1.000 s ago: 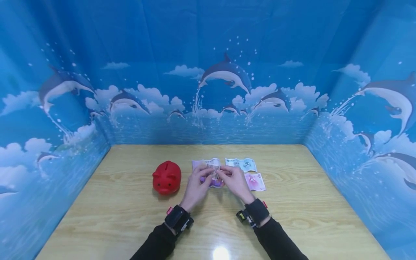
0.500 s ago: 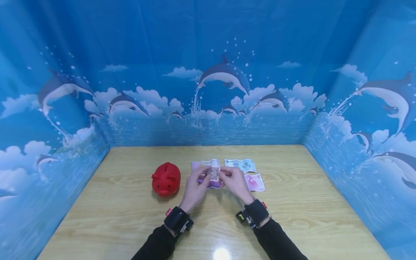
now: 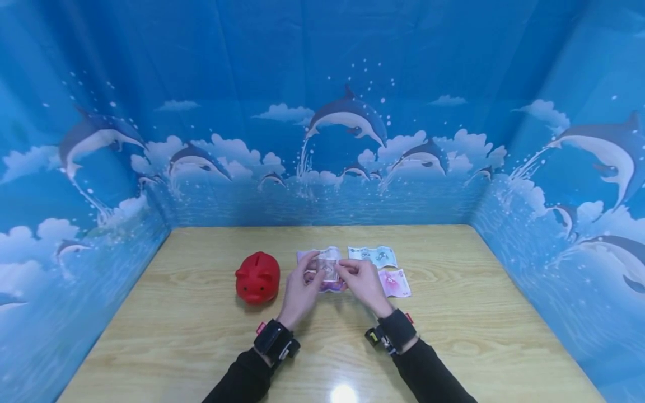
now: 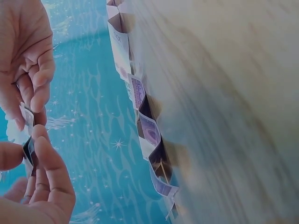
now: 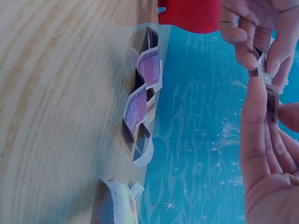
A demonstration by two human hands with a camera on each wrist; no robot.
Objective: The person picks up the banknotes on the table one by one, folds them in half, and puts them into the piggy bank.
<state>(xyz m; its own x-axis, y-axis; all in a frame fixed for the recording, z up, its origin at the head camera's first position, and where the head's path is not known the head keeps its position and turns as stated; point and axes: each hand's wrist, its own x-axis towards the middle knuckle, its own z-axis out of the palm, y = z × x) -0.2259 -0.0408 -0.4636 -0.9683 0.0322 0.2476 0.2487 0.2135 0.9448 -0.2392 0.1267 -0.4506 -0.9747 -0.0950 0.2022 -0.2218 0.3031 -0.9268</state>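
A small brownish folded banknote [image 3: 330, 271] is held up between both hands over the table. My left hand [image 3: 300, 291] pinches its left end between thumb and fingers; my right hand [image 3: 366, 284] pinches the right end. In the left wrist view the note [image 4: 29, 156] shows edge-on, with creases. Behind and below it, a wavy purple banknote [image 3: 330, 286] lies on the table, partly covered by the hands. To the left of my left hand stands a red piggy bank [image 3: 257, 279] with a slot on its back.
Right of the hands lie a blue-green banknote [image 3: 380, 256] and a pink banknote [image 3: 395, 282], the pink one partly behind my right hand. The wooden table [image 3: 201, 336] is bounded at the back and sides by a blue dolphin-print curtain [image 3: 322, 201].
My left fingers have shifted and spread slightly on the small banknote, and more of its face shows now. The right hand has hardly moved. The other banknotes and piggy bank stay put.
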